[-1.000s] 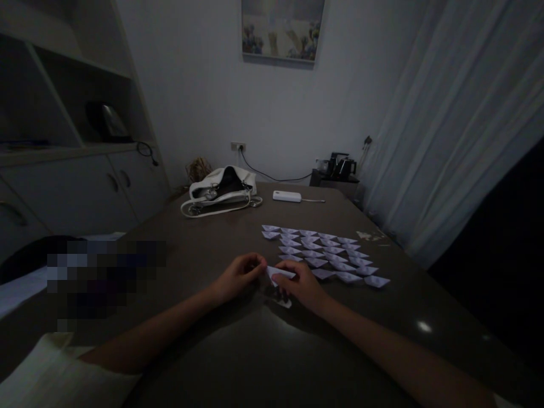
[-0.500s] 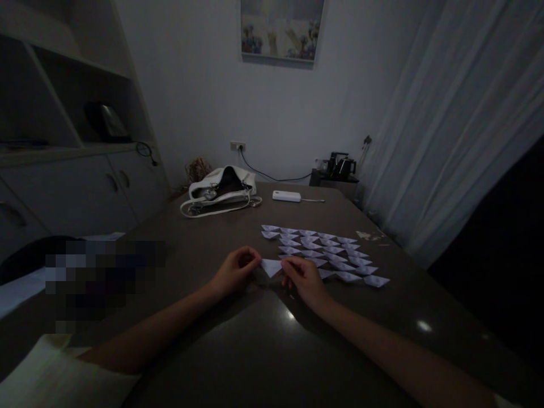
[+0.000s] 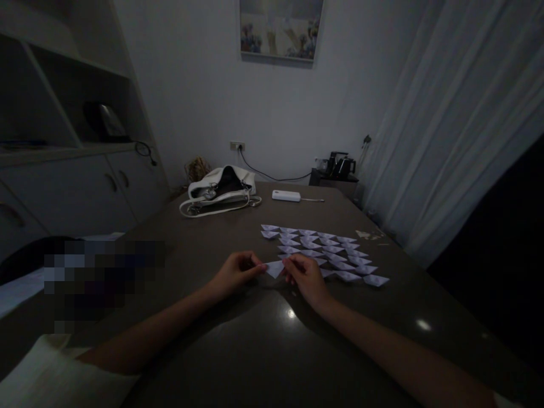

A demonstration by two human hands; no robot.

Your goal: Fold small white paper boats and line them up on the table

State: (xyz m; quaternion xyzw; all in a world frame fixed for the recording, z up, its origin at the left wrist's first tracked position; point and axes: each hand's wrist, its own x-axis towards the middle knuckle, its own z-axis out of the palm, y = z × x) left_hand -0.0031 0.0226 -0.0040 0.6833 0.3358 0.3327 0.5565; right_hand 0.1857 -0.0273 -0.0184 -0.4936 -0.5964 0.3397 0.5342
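At frame centre: left hand (image 3: 235, 274) and right hand (image 3: 306, 277) both pinched on small folded paper piece (image 3: 274, 268), just beside rows of folded papers (image 3: 325, 253) on dark table (image 3: 238, 351).

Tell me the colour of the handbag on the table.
White handbag with a dark interior, seen in the head view.
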